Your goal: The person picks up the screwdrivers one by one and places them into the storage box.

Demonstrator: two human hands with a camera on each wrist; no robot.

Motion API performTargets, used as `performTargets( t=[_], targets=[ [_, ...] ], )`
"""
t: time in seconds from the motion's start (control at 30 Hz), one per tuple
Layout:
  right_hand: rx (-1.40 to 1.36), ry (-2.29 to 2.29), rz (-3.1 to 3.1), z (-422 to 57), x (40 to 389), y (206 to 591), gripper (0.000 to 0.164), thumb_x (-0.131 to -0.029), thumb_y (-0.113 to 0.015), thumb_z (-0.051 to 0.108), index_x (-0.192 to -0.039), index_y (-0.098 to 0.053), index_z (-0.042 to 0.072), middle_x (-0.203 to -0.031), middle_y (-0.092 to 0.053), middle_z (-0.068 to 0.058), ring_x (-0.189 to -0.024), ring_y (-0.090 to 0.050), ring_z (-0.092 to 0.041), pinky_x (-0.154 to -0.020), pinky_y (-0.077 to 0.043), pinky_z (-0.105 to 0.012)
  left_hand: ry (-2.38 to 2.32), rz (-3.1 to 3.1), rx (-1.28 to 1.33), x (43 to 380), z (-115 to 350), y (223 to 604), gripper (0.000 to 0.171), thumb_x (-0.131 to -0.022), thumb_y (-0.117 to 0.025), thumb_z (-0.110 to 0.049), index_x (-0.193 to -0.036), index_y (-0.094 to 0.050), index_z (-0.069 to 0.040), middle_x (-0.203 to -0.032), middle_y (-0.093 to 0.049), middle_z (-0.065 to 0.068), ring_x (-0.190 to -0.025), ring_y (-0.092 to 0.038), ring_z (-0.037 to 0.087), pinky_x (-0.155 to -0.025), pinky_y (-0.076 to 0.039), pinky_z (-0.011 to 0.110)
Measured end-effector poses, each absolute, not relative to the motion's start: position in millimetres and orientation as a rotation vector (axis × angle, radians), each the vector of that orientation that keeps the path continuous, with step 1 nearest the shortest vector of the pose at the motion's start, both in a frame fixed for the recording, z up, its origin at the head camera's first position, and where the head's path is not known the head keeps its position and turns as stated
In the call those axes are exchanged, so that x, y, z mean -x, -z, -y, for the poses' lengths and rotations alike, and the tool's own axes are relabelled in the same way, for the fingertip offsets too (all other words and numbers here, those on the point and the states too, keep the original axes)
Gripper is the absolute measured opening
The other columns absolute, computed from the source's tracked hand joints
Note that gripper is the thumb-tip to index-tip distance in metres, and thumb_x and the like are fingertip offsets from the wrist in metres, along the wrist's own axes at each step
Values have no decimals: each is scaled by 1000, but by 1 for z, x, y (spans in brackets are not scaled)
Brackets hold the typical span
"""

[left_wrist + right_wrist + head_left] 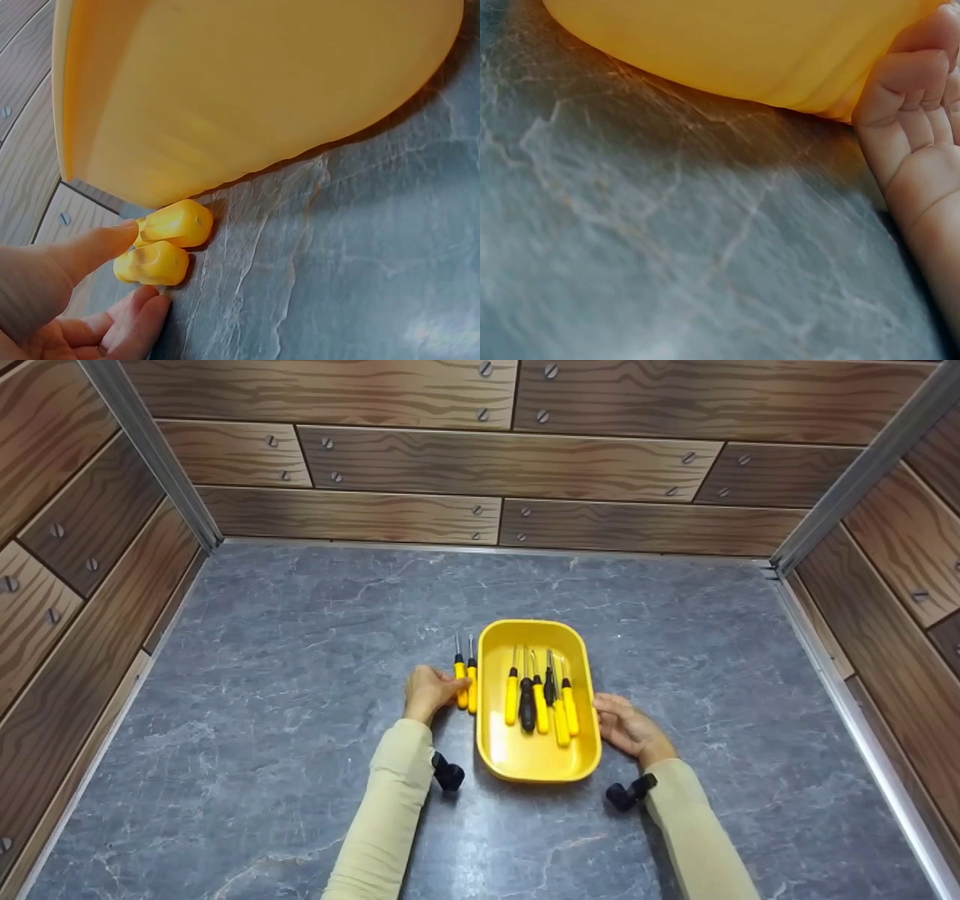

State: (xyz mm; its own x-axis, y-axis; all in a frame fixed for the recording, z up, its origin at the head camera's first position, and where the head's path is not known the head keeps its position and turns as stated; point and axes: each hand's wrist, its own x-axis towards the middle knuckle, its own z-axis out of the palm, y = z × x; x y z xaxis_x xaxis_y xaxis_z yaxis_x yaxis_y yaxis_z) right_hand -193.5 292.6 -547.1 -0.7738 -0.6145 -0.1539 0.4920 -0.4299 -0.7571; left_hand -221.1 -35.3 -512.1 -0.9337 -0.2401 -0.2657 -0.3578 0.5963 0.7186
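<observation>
Two yellow-handled screwdrivers [472, 701] lie side by side on the grey surface, along the left wall of a yellow tray [536, 769]. My left hand [429, 690] pinches their handles between thumb and fingers; the left wrist view shows the thumb against one handle [184, 223] and fingertips beside the other handle [161, 264]. Inside the tray lie several more screwdrivers [541, 705], mostly yellow-handled, some black, shafts pointing away from me. My right hand [630, 727] touches the tray's right wall with loosely bent fingers, palm partly visible in the right wrist view.
Wood-patterned panels [495, 461] close off the back and both sides of the grey marbled surface [300, 660]. Metal strips [862, 472] run up the corners. A small black camera [448, 774] is strapped to each wrist.
</observation>
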Motion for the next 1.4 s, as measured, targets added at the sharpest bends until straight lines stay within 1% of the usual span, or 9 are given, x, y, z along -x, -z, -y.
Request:
performTargets(
  t=[0.1, 0.33, 0.53, 0.63, 0.8, 0.9, 1.03, 1.2, 1.4],
  targets=[
    [195, 2212, -1084, -293, 193, 547, 42, -103, -30, 2, -96, -71, 8, -93, -74, -2, -87, -69, -11, -84, -59, -24, -1249, -2680, 507, 221, 35, 512, 33, -71, -84, -36, -82, -75, -6, -89, -76, 11, -82, -67, 23, -75, -56, 30],
    [187, 2200, -1101, -292, 194, 547, 41, -103, -32, 3, -96, -71, 8, -92, -75, -1, -86, -69, -11, -83, -59, -24, -1316, -2624, 520, 220, 37, 512, 27, -72, -84, -31, -76, -73, -6, -74, -69, 3, -66, -58, 14, -58, -47, 18],
    [182, 2198, -1123, -292, 195, 547, 40, -102, -33, 3, -95, -71, 9, -91, -75, -1, -85, -69, -11, -83, -59, -25, -1307, -2610, 524, 221, 39, 512, 27, -72, -84, -30, -77, -72, -8, -73, -66, 1, -63, -57, 13, -58, -48, 16],
    [186, 2199, -1124, -292, 195, 546, 38, -102, -34, 3, -93, -71, 9, -91, -74, 0, -86, -68, -11, -83, -59, -25, -1326, -2577, 529, 224, 40, 512, 26, -72, -85, -29, -79, -71, -7, -70, -66, 1, -55, -56, 9, -53, -47, 15],
    [199, 2200, -1112, -292, 195, 547, 40, -102, -32, 2, -94, -70, 9, -91, -74, -1, -87, -68, -11, -84, -59, -25, -1453, -2419, 567, 231, 42, 514, 25, -73, -84, -20, -80, -69, -2, -61, -62, 1, -43, -54, 5, -45, -53, 16],
    [206, 2195, -1110, -291, 195, 548, 43, -103, -29, 2, -96, -70, 8, -92, -74, -1, -86, -69, -11, -84, -59, -25, -1505, -2343, 590, 233, 43, 514, 23, -74, -83, -15, -77, -65, -2, -56, -58, -1, -41, -54, 5, -45, -54, 17],
    [224, 2188, -1112, -291, 195, 548, 43, -103, -28, 2, -97, -70, 7, -93, -74, -1, -86, -68, -11, -83, -59, -24, -1547, -2297, 598, 234, 44, 513, 25, -75, -81, -11, -71, -57, -5, -50, -56, -2, -39, -53, 5, -44, -54, 18],
    [213, 2190, -1117, -291, 195, 547, 40, -102, -31, 3, -95, -70, 8, -90, -74, 0, -85, -68, -11, -82, -59, -24, -1559, -2296, 575, 233, 44, 512, 23, -76, -77, -8, -68, -56, -6, -52, -55, -1, -39, -54, 6, -45, -55, 19],
    [176, 2198, -1119, -292, 193, 547, 44, -103, -30, 2, -91, -71, 10, -86, -73, 1, -81, -67, -9, -80, -59, -23, -1506, -2327, 562, 233, 44, 512, 22, -79, -74, -10, -67, -56, -7, -54, -54, -1, -40, -55, 6, -46, -55, 19]
  ],
)
